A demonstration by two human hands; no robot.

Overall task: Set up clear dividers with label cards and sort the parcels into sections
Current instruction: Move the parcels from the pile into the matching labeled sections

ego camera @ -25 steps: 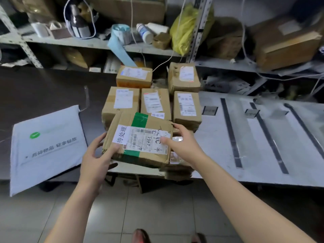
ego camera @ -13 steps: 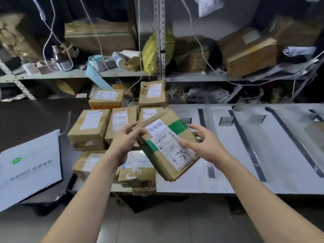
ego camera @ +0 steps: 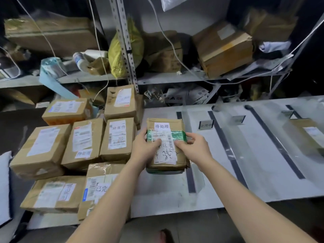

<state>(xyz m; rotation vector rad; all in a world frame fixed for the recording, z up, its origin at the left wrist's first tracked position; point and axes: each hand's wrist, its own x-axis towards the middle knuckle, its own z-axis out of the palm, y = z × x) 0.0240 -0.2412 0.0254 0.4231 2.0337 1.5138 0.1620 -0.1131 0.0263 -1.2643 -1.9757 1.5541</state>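
A cardboard parcel with green tape (ego camera: 165, 148) and a white shipping label rests on the white table (ego camera: 263, 172), just left of the first clear divider (ego camera: 190, 165). My left hand (ego camera: 143, 146) grips its left side and my right hand (ego camera: 194, 148) its right side. Several more brown parcels (ego camera: 84, 142) lie stacked at the table's left. More clear dividers on dark base strips (ego camera: 226, 148) stand to the right, with a small label card (ego camera: 206, 124) between them. Another parcel (ego camera: 310, 132) lies in a far right section.
Metal shelving (ego camera: 126, 50) behind the table holds boxes, a yellow bag, bottles and hanging cables. A white mailer bag (ego camera: 4, 186) lies at the far left edge. The table's front edge runs just above the tiled floor.
The green-taped parcel went from above the left stack to the right and down onto the white table beside the first divider, both hands still on it. The view swung right.
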